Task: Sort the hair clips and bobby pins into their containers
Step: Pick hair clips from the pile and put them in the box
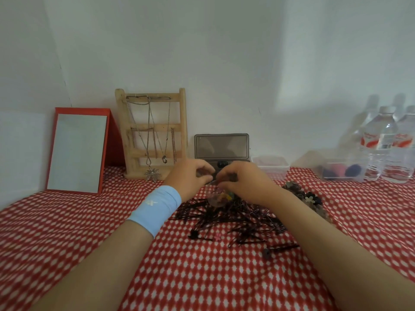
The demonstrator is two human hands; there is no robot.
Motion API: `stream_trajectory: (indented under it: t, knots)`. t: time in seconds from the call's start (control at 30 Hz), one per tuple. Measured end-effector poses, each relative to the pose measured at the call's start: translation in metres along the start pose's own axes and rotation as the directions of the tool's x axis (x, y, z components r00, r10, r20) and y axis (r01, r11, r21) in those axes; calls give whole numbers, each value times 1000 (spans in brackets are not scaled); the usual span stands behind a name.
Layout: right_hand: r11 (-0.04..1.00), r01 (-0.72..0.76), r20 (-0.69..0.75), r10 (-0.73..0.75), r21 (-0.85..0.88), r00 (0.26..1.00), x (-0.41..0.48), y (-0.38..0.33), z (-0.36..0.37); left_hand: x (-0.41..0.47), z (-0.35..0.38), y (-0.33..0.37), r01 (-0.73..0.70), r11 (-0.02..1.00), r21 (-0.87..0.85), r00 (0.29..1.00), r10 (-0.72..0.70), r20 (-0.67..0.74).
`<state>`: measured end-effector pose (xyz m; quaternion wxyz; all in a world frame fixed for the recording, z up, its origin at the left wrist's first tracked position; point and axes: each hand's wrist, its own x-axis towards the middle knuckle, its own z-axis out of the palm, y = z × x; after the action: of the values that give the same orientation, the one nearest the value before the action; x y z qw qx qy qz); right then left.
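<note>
Fingers (202,168) of left hand (190,177) and right hand (244,181) are curling over small clear plastic cup (215,198); what they are pinching, I cannot tell; releasing low is seeming safest.

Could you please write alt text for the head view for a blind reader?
A left hand and right hand nearly meet, fingers curled, above a small clear cup of colourful clips, over a pile of black bobby pins on a red-and-white cloth. Behind stand a red-framed mirror, a wooden necklace stand, an open dark box and water bottles.
</note>
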<state>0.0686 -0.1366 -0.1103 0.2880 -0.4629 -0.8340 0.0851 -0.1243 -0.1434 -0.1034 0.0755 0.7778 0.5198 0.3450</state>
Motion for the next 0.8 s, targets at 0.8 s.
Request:
stream_trajectory:
  t: [0.8]
  knots:
    - [987,152,659,-84,-46,747,-14,-41,-4,1,4,-21,103,993,61,917,-119,381]
